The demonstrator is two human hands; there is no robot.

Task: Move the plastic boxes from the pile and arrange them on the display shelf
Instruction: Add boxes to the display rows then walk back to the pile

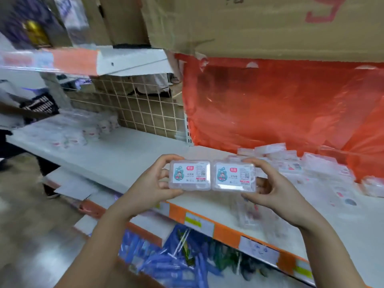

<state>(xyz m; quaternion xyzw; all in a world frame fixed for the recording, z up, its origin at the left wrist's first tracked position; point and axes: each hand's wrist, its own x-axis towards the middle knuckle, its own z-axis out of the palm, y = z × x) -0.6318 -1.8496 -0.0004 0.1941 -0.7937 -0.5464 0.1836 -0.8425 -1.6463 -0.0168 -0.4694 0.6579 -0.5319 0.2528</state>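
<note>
Both forearms extend forward above the display shelf (128, 156). The left hand (154, 179) holds the left box (190, 175), thumb under its lower edge, fingers curled over its top. The right hand (270, 183) holds the right box (234, 176) likewise. Both grips are closed on boxes, which touch side by side, labels up. The pile (311, 169) lies to the right on the shelf.

From where I hold the two boxes (212, 175), bare white shelf (128, 154) lies open toward ten o'clock, bounded by small jars (101, 127) and wire grid (133, 104) beyond, while the box pile (307, 169) and red bag (280, 104) block two o'clock.
</note>
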